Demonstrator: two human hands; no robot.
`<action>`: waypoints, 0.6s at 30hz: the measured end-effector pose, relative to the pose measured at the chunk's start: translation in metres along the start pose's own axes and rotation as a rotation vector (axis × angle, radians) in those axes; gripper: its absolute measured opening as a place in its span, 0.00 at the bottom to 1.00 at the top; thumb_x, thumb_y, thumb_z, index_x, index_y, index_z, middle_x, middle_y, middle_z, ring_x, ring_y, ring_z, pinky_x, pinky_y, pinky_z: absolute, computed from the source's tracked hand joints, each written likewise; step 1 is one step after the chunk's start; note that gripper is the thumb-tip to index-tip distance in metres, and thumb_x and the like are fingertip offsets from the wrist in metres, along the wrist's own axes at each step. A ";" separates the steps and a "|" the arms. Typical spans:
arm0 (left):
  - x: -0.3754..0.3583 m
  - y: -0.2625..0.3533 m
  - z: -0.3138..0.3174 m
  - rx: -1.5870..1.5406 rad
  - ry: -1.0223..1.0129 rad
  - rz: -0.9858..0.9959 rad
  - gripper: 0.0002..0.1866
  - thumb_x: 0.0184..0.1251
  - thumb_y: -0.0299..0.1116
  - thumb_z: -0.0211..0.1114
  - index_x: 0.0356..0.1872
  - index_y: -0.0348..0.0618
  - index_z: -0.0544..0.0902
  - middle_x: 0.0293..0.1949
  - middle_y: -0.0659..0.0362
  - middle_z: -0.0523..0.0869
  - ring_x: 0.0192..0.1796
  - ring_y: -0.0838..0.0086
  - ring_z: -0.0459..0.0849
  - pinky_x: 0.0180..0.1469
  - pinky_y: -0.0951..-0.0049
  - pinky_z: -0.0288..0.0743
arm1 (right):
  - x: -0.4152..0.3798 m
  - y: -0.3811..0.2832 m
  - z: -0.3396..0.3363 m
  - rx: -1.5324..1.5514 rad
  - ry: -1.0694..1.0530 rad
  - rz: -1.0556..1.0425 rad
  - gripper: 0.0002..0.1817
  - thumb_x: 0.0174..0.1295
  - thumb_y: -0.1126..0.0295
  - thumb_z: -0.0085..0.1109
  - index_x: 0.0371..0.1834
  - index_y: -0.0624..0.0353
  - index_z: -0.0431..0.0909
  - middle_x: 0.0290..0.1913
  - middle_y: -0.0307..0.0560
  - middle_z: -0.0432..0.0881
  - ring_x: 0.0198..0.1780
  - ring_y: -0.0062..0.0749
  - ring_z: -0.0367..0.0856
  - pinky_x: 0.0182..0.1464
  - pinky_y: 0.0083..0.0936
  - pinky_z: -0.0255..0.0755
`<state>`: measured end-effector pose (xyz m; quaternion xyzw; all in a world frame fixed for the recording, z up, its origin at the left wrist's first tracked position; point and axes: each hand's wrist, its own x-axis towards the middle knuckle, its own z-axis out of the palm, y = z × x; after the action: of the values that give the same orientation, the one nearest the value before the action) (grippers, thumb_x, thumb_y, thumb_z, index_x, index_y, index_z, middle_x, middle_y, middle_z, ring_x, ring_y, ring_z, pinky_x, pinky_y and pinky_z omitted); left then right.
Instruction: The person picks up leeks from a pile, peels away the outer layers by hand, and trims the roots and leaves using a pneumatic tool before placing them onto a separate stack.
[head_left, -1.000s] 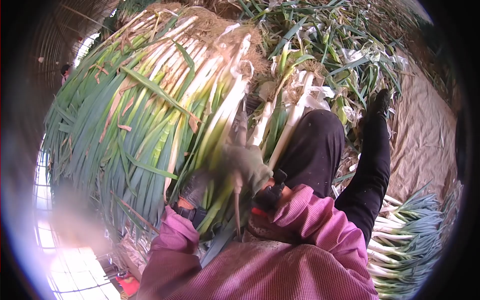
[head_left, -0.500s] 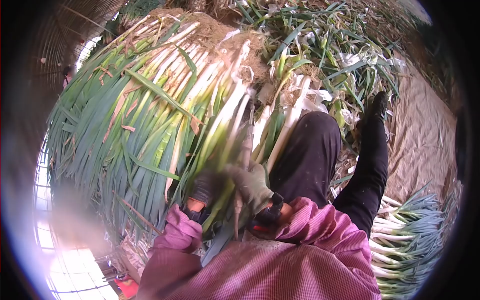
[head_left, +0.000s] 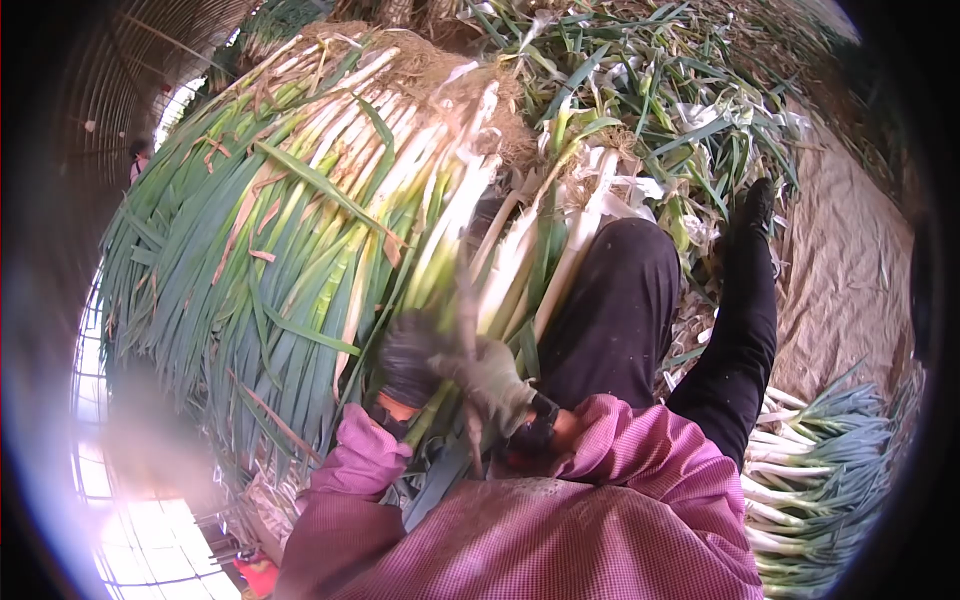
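Note:
My left hand (head_left: 410, 358), in a dark glove, is closed round the green part of a leek (head_left: 455, 225) whose white end points up and away from me. Beside it on the right, my right hand (head_left: 488, 375), in a pale grey-green glove, is closed on something I cannot make out; a blurred brown strip (head_left: 467, 320) passes along its fingers. A large heap of leeks (head_left: 290, 220) lies to the left, roots at the top and green leaves hanging down. A few thick white leeks (head_left: 585, 235) rest between my hands and my bent knee.
Trimmed leaves and peelings (head_left: 660, 90) are piled at the top right. My legs (head_left: 615, 310) stretch forward over them. Brown sheeting (head_left: 840, 270) covers the right side, with cleaned leeks (head_left: 810, 480) laid in a row below. Another person (head_left: 138, 160) is far off at left.
Both hands have come closer together. The white leek end has dropped slightly, and the brown strip has shifted left and blurred. The heap of leeks looks the same.

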<state>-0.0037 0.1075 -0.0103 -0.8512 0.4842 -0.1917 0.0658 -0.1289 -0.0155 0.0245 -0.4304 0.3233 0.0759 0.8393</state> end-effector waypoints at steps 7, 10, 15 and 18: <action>0.013 -0.017 0.028 0.178 -0.097 -0.249 0.14 0.57 0.38 0.61 0.39 0.41 0.74 0.37 0.51 0.80 0.38 0.57 0.82 0.38 0.61 0.78 | 0.020 0.030 0.005 -0.115 0.024 -0.094 0.19 0.54 0.62 0.70 0.38 0.68 0.77 0.26 0.46 0.80 0.21 0.29 0.76 0.25 0.29 0.71; 0.013 -0.030 0.055 0.129 -0.259 -0.334 0.15 0.57 0.41 0.62 0.40 0.43 0.74 0.32 0.53 0.82 0.28 0.59 0.83 0.30 0.60 0.78 | 0.023 0.023 -0.008 -0.028 0.046 -0.155 0.18 0.54 0.62 0.69 0.37 0.68 0.77 0.27 0.47 0.80 0.21 0.29 0.77 0.25 0.29 0.71; -0.014 -0.038 0.011 -0.197 0.024 -0.302 0.15 0.60 0.41 0.61 0.41 0.40 0.77 0.29 0.46 0.82 0.28 0.51 0.82 0.30 0.54 0.75 | 0.018 0.000 -0.016 -0.335 -0.059 -0.006 0.22 0.56 0.59 0.68 0.42 0.69 0.79 0.27 0.53 0.81 0.23 0.38 0.80 0.29 0.32 0.74; -0.025 -0.025 -0.038 -0.388 0.216 -0.330 0.16 0.60 0.35 0.65 0.46 0.36 0.79 0.31 0.41 0.82 0.31 0.45 0.81 0.34 0.52 0.74 | 0.004 -0.019 -0.012 -0.629 -0.081 -0.156 0.27 0.57 0.56 0.68 0.51 0.67 0.74 0.36 0.56 0.81 0.35 0.44 0.83 0.38 0.35 0.75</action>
<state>-0.0099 0.1446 0.0253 -0.8899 0.3707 -0.1930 -0.1827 -0.1242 -0.0368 0.0300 -0.6886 0.2167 0.1246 0.6807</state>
